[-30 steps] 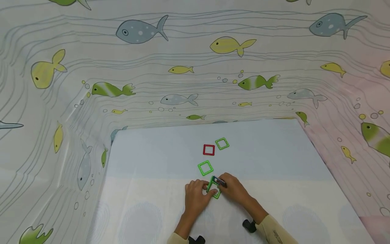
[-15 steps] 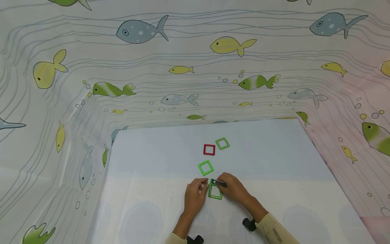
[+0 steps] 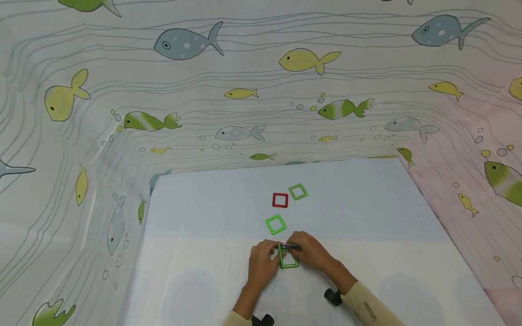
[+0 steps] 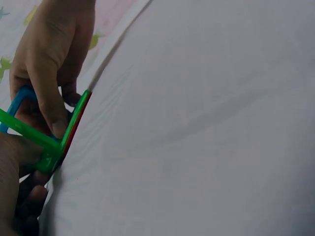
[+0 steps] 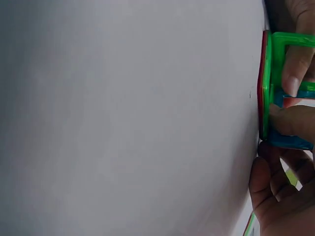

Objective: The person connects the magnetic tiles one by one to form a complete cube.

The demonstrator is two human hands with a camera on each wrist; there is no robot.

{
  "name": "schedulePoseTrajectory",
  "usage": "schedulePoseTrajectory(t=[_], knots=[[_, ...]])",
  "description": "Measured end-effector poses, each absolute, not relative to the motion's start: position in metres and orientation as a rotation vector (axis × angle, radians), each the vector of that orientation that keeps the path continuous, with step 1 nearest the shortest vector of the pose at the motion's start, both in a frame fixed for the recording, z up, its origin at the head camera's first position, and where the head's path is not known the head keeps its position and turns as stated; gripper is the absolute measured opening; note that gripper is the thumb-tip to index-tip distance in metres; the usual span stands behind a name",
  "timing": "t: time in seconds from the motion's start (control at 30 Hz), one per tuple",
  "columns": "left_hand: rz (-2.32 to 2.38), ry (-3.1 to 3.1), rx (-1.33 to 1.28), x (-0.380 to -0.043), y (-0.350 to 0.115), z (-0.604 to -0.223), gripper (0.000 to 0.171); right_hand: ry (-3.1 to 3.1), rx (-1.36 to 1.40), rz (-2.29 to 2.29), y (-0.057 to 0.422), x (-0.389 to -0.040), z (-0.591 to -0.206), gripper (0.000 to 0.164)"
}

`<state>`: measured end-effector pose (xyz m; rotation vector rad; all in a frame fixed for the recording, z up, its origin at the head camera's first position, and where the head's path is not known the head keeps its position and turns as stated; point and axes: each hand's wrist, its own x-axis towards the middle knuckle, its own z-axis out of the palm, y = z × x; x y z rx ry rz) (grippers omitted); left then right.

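Two hands meet low in the centre of my head view, on a desk [image 3: 204,271] draped in pale cloth. Going left to right: my left hand [image 3: 263,262] sits just left of a green square frame [image 3: 288,258], fingers curled onto its left edge; the left wrist view shows a thumb pressed on a green bar, so it is grasping the frame. A red piece [image 5: 261,64] lies directly under the green one, seen edge-on in the right wrist view. My right hand [image 3: 311,251] comes in from the right, fingers pinching a blue frame [image 3: 290,247] at the green frame's far edge; the right wrist view shows blue bars between finger and thumb.

Above the hands, toward mid-frame, three loose frames lie flat: a bright green square [image 3: 275,224] nearest, then a red square [image 3: 280,200], and just right of it, touching or nearly so, a paler green square [image 3: 298,192]. Fish-print fabric [image 3: 244,90] fills the upper frame and both sides.
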<state>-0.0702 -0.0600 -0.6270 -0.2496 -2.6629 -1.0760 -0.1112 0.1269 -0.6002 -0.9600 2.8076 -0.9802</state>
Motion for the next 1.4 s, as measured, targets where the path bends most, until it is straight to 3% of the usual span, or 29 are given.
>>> schedulePoseTrajectory(t=[0.37, 1.4], knots=[[-1.026, -2.701, -0.233, -0.073, -0.057, -0.628, 0.015, 2.790, -1.023, -1.019, 0.127, -0.113, -0.600, 0.015], [-1.058, -2.698, -0.171, -0.074, -0.054, -0.622, 0.020, 2.762, -0.944, -0.991, 0.127, -0.114, -0.598, 0.014]])
